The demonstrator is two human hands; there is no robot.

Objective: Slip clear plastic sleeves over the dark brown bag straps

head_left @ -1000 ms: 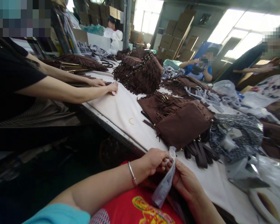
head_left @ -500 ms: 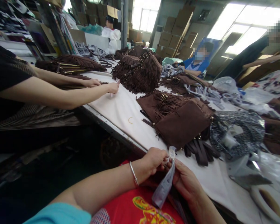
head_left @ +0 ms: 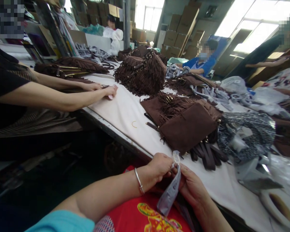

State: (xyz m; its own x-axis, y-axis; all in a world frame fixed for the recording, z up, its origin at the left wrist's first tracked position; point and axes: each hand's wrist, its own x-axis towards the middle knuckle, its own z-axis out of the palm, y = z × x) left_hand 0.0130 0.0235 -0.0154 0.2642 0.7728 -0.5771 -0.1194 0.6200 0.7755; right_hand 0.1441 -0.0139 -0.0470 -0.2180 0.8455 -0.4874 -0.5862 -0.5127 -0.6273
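Low in the view, over my lap and close to the table's front edge, my left hand (head_left: 158, 169) is closed in a pinch at the top of a plastic-wrapped strap (head_left: 169, 195). My right hand (head_left: 192, 184) grips the same strap from the other side, fingers curled inward. Clear wrapping (head_left: 176, 157) sticks up between the two hands, and the greyish wrapped length hangs down. Fingertips partly hide what lies inside the wrap. Just beyond my hands a brown fringed bag (head_left: 187, 127) lies on the table, with dark straps (head_left: 206, 156) beside it.
Fringed bags (head_left: 141, 71) are heaped mid-table. A co-worker's hand (head_left: 111, 91) holds a small pinkish piece over the white table cover (head_left: 122, 111). Right of me lie a plastic-wrapped bundle (head_left: 246, 135) and a white roll (head_left: 276, 206). Another person (head_left: 203, 62) sits across the table.
The co-worker's hand at the left has drawn back leftward along the table. My hands stay nearly in place on the wrapped strap, with only a small finger shift.
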